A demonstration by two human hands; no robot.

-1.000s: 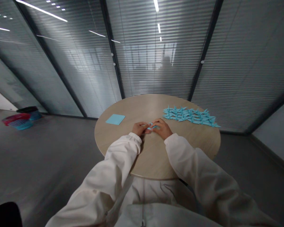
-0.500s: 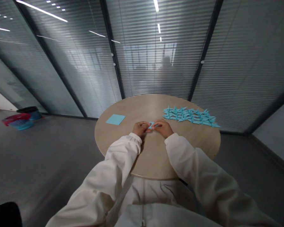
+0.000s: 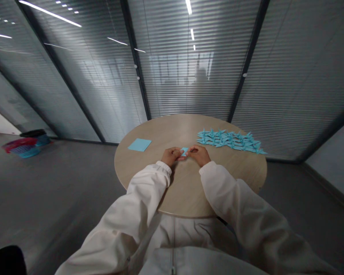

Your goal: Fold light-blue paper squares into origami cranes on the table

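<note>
Head view: from my seat far off, the biggest thing I see is the blind-covered glass wall [image 3: 174,101], unchanged across the last second. Below it stands the round wooden table [image 3: 186,191], with two pale sleeves reaching in over its near edge. Toward the far right of the tabletop lie the rows of folded blue paper shapes [image 3: 229,140], pointed and set close together; none has shifted. The flat blue square [image 3: 140,144] on the left has stayed put as well, well apart from both hands.

So the change I'm following is all in the middle. The right hand [image 3: 199,155] had its fingers arched over the work a second ago; it has since drawn slightly to the right, and its thumb and fingertips are now narrowed together at the paper's right edge. The left hand [image 3: 171,156] has hardly moved, thumb on top and fingers beneath, holding the left side.

Smallest of all is the small blue paper piece [image 3: 185,150], between the two hands just above the table. More of its face shows to me now, which I take to mean a fold is being adjusted or pressed; the creases are too small to tell.
</note>
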